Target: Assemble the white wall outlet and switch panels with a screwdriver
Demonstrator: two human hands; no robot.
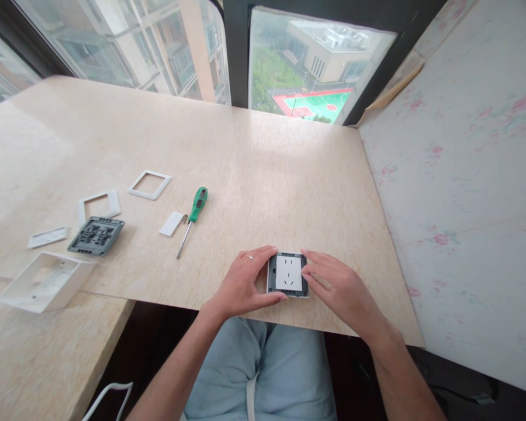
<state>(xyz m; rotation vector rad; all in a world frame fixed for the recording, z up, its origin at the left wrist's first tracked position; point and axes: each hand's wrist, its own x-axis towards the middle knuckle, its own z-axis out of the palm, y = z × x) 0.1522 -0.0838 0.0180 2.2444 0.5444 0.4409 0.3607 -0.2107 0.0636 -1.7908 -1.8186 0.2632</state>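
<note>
A wall socket (289, 273) with a white slotted face and a dark grey frame lies near the counter's front edge. My left hand (249, 279) grips its left side, thumb at the lower edge and fingers at the upper left corner. On the opposite side, the fingers of my right hand (333, 280) touch the right edge of the socket, with one fingertip at the upper right corner. A white rim shows around the bottom of the socket. Whether my right fingers pinch some small part there is hidden.
Left of my hands lie a green-handled screwdriver (197, 204), small screws (184, 218) and a white plate (171, 224). Further left are white frames (149, 185), a grey switch module (97, 235), a white strip (48, 237) and a white box (48, 280). A papered wall (469, 175) bounds the right.
</note>
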